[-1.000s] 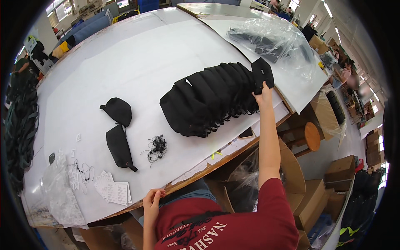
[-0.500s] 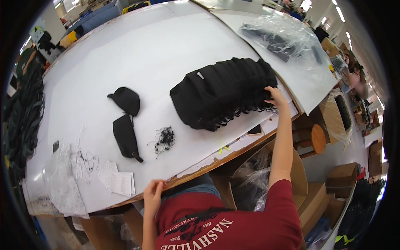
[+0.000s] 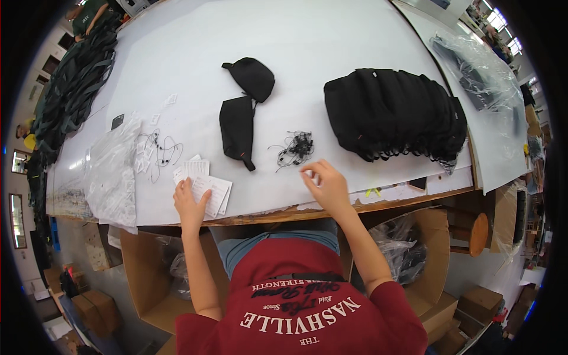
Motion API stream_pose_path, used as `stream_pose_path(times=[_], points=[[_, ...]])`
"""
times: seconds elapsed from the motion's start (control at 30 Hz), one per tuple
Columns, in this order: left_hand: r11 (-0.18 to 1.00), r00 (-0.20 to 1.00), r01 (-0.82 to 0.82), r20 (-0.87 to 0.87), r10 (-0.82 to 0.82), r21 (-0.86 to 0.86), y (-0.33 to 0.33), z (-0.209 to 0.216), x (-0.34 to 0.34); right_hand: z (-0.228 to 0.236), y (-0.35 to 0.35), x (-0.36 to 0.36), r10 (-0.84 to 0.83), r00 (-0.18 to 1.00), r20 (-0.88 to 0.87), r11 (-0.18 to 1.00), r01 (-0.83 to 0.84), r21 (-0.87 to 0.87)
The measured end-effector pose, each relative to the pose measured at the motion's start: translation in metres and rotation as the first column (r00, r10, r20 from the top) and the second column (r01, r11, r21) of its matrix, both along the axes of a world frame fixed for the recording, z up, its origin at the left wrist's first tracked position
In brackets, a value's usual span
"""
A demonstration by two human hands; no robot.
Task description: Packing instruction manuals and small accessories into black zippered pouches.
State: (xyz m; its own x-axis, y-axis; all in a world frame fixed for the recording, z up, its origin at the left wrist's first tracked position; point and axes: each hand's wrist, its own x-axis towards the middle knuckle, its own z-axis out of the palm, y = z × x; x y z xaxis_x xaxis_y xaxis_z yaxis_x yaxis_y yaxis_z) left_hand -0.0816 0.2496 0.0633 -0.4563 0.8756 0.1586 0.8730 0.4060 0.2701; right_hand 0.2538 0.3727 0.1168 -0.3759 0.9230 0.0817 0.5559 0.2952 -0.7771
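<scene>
My left hand (image 3: 190,205) rests on a small stack of white printed cards (image 3: 214,192) near the table's front edge, its thumb and fingers apart. Over the table just in front of a tangle of black cords (image 3: 297,148) is my right hand (image 3: 327,186), fingers curled into a pinch; whatever may be between them is too small to make out. Beyond the cards lie two black zip pouches, one (image 3: 238,129) nearer and one (image 3: 253,77) farther. A tight row of black pouches (image 3: 384,115) fills the right side.
Clear plastic bags (image 3: 112,177) and loose thin cords (image 3: 161,151) lie at the left. Dark straps (image 3: 77,83) are heaped along the far left edge. Plastic-wrapped goods (image 3: 482,83) sit on the right-hand table. Cardboard boxes (image 3: 151,278) and a wooden stool (image 3: 478,234) stand below.
My right hand has left the row of black pouches and come left toward the cord tangle. My left hand has moved from the table edge onto the cards. The view has swung left.
</scene>
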Motion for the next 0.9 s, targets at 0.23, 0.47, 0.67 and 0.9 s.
stream_pose_path(times=[0.23, 0.47, 0.67, 0.9], points=[[0.987, 0.992, -0.077, 0.110, 0.062, 0.140, 0.003, 0.011, 0.020, -0.046, 0.030, -0.060, 0.189, 0.920, 0.343, 0.958, -0.249, 0.141], [0.976, 0.996, -0.081, -0.025, 0.088, 0.204, 0.005, 0.027, 0.023, 0.036, 0.044, -0.054, 0.103, 0.993, 0.062, 0.972, -0.113, 0.207], [0.999, 0.892, -0.042, 0.449, 0.048, -0.024, 0.011, 0.059, 0.014, 0.116, 0.065, -0.036, 0.091, 0.836, -0.541, 0.979, 0.024, 0.202], [0.953, 0.551, -0.088, 0.812, -0.196, 0.289, 0.008, 0.106, 0.065, 0.129, 0.056, -0.038, 0.136, 0.979, -0.149, 0.986, -0.119, 0.118]])
